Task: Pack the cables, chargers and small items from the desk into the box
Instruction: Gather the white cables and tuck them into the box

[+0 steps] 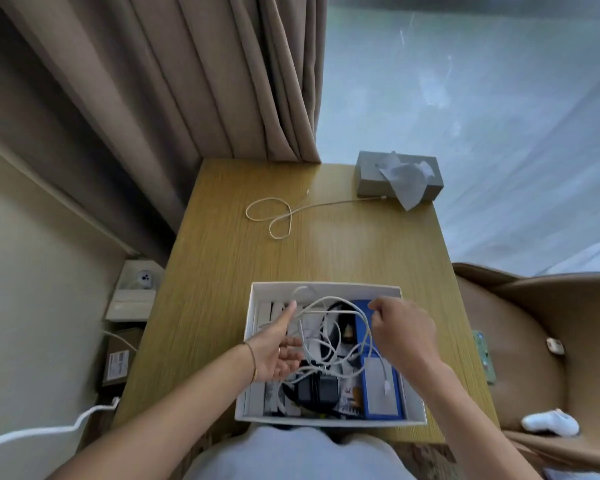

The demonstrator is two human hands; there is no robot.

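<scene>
- Left hand (277,348) hovers over the left half of the box (329,421), palm turned up and inward, fingers loosely spread; the forefinger points toward the far wall and seems to touch a loop of the white cable (340,306). It grips nothing.
- Right hand (404,329) is above the box's right side, fingers curled in; thumb and forefinger look pinched near the cable's far loop, but blur hides whether they really hold it.
- White box sits at the near edge of the worktop (222,271), about midway along it.
- Inside it: the tangled white cable on top, a black charger (317,389) toward the near wall, a blue case (383,393) along the right wall, white blocks along the left.
- A beige cable (274,213) lies loose in loops near the far edge, one end reaching to the tissue box (368,178) at the far right corner.
- A brown chair (534,341) stands just right of the worktop, with a white sock (551,422) on it.
</scene>
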